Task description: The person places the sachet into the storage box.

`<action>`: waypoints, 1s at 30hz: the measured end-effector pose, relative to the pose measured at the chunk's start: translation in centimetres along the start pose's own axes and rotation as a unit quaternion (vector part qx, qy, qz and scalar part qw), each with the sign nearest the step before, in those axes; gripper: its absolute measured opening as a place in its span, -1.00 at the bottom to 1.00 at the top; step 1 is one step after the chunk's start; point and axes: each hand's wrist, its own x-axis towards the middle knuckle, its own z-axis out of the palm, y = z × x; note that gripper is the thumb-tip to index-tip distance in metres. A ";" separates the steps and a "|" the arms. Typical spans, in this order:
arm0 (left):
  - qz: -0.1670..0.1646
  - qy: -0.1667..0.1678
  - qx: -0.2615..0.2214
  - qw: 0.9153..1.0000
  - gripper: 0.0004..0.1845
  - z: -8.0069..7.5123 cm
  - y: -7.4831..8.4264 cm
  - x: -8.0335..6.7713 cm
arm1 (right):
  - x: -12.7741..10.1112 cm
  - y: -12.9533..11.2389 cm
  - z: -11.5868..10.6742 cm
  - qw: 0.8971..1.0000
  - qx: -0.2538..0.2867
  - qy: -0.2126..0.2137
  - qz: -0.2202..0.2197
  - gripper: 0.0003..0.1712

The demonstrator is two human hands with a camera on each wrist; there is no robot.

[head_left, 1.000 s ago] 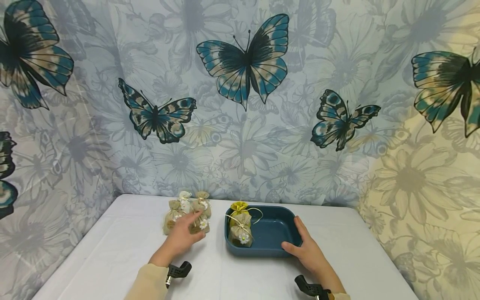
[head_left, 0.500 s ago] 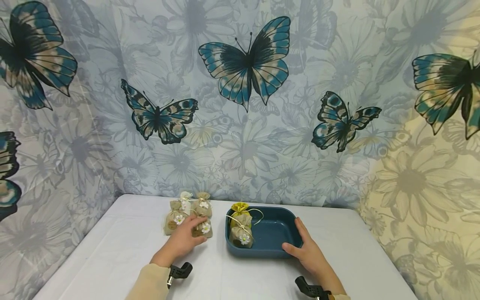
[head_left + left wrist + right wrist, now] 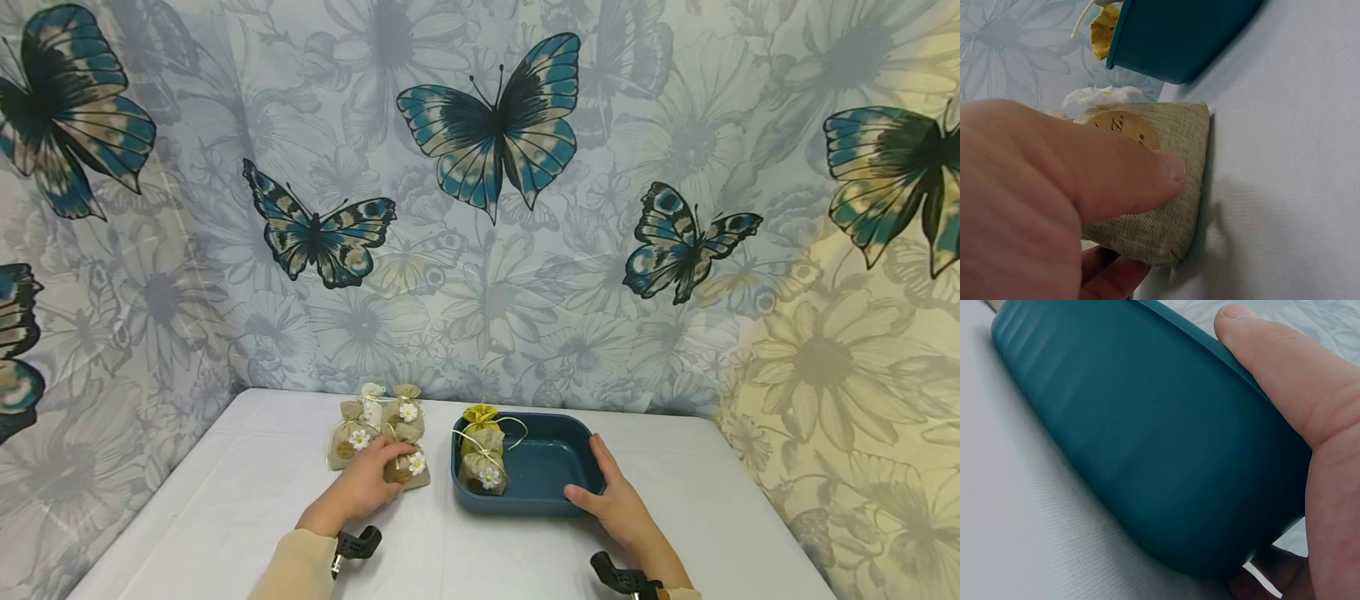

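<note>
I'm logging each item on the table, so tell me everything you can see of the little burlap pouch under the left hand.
The burlap pouch is a small sack of coarse beige-green woven cloth, gathered at the neck, with a white daisy on its front and a round tan label bearing script. It lies on the white tablecloth, just left of the teal tray and in front of the other pouches. The left hand grips it, thumb pressed across its face, fingers beneath.

Light: was bright, even, warmer yellow at right.
Shadows: were soft, short.
Focus: head view sharp; wrist close-ups slightly blurred.
</note>
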 end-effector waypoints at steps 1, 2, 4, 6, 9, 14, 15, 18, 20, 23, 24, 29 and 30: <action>-0.002 -0.002 -0.001 1.000 -0.37 0.0 -0.1 -0.1 | 0.0 0.0 0.0 1.000 0.000 0.000 -0.001 0.21; -0.004 -0.003 -0.003 1.000 -0.35 0.0 -0.1 -0.1 | 0.0 0.0 0.0 1.000 0.000 0.000 -0.001 0.21; -0.004 -0.001 -0.007 1.000 -0.34 0.1 -0.1 -0.2 | 0.1 0.0 -0.1 1.000 0.001 0.000 -0.002 0.21; -0.005 0.006 -0.010 1.000 -0.33 0.2 0.0 -0.3 | 0.1 0.1 -0.1 1.000 0.000 0.001 -0.004 0.21; -0.002 0.018 -0.007 1.000 -0.34 0.5 0.0 -0.5 | 0.1 0.1 0.0 1.000 -0.001 0.002 -0.005 0.21; -0.009 0.022 -0.011 1.000 -0.30 0.7 0.1 -0.8 | 0.1 0.2 0.1 1.000 -0.002 0.003 -0.007 0.21; -0.014 0.019 -0.017 1.000 -0.29 0.7 0.2 -0.8 | 0.1 0.2 0.1 1.000 -0.002 0.003 -0.007 0.20; -0.026 0.009 -0.030 0.999 -0.31 0.6 0.3 -0.9 | 0.2 0.3 0.1 1.000 -0.005 0.003 -0.005 0.21; -0.026 0.004 -0.034 0.999 -0.35 0.6 0.3 -0.9 | 0.3 0.4 0.1 1.000 -0.008 0.003 -0.005 0.21; -0.018 0.002 -0.033 0.999 -0.38 0.8 0.3 -1.1 | 0.3 0.5 0.1 1.000 -0.012 0.004 -0.005 0.21; -0.016 0.003 -0.032 0.999 -0.37 0.8 0.3 -1.1 | 0.3 0.5 0.1 1.000 -0.013 0.005 -0.005 0.21; -0.026 0.008 -0.028 0.999 -0.34 1.2 0.3 -1.3 | 0.2 0.6 0.2 1.000 -0.010 0.005 -0.008 0.21; -0.029 0.008 -0.024 0.999 -0.35 1.2 0.3 -1.3 | 0.2 0.6 0.2 1.000 -0.010 0.005 -0.009 0.21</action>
